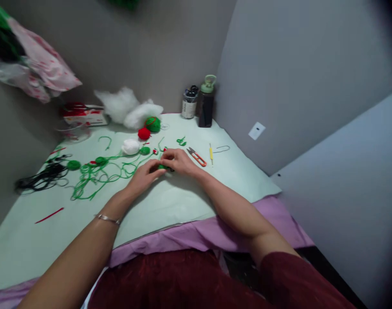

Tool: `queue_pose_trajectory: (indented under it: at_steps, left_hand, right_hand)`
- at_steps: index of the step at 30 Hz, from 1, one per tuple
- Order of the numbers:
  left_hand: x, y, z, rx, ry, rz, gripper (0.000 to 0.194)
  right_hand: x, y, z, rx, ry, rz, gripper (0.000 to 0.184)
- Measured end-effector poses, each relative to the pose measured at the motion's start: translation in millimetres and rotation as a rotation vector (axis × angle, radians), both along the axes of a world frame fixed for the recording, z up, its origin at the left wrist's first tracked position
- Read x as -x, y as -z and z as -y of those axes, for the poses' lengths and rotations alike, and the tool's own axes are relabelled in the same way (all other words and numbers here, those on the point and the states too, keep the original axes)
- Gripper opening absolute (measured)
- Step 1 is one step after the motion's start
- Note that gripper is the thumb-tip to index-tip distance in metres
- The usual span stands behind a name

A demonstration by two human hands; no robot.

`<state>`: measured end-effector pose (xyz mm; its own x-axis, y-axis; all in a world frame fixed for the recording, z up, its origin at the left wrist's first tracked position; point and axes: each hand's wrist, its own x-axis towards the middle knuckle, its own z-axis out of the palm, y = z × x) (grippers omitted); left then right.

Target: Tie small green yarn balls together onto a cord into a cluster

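Near the middle of the table, my left hand (149, 171) and my right hand (178, 162) meet with their fingers curled around a small green yarn piece (163, 166). Most of that piece is hidden by the fingers. Just beyond the hands lie small red-and-white crocheted bits (155, 151). Loose green yarn (119, 165) trails to the left of my left hand. Right of my right hand are orange-handled thread snips (197, 157), a yellow-handled crochet hook (211, 154) and a thin bent wire or cord (222, 149).
White stuffing (122, 105) and red, green and white yarn balls (131, 146) sit toward the back. A dark bottle (206, 103) and a jar of tools (188, 105) stand by the wall. Tangled black cord (44, 176) and a red strip (49, 215) lie at left.
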<state>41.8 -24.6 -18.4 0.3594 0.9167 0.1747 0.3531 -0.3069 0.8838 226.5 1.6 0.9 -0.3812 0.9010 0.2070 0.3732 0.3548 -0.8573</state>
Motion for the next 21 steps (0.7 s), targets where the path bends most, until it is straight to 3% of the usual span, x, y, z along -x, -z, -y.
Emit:
queue_pose_trajectory:
  at_steps: [3, 6, 8, 11, 13, 15, 17, 21]
  left_hand:
    - [0.2, -8.4, 3.0, 0.075, -0.009, 0.085, 0.026]
    - [1.0, -11.1, 6.0, 0.274, 0.048, 0.189, 0.029]
    - [2.2, -11.2, 7.2, 0.385, 0.025, 0.319, 0.036]
    - [5.2, -13.6, 6.9, 0.444, 0.020, 0.466, 0.034]
    - [8.0, -18.3, 6.1, 0.472, 0.077, 0.508, 0.027]
    - [11.4, -24.3, 5.1, 0.509, 0.111, 0.552, 0.025]
    - [15.4, -29.5, 3.4, 0.521, 0.074, 0.627, 0.023]
    - [21.3, -31.5, -1.0, 0.514, -0.013, 0.717, 0.022]
  right_hand:
    - [-4.4, -1.3, -12.6, 0.090, 0.100, -0.338, 0.013]
    - [-13.3, -7.0, -16.0, 0.194, 0.171, -0.586, 0.012]
    - [-13.7, -10.7, -11.2, 0.326, 0.125, -0.702, 0.016]
    - [-4.6, -13.7, -2.3, 0.524, -0.055, -0.814, 0.025]
    - [-1.6, -15.5, -1.8, 0.590, -0.155, -0.847, 0.026]
    - [-11.7, -18.8, -7.5, 0.594, -0.149, -0.886, 0.026]
    - [-38.6, -23.7, -18.2, 0.544, 0.022, -1.008, 0.027]
    - [-108.0, -30.2, -41.8, 0.387, 0.624, -1.348, 0.034]
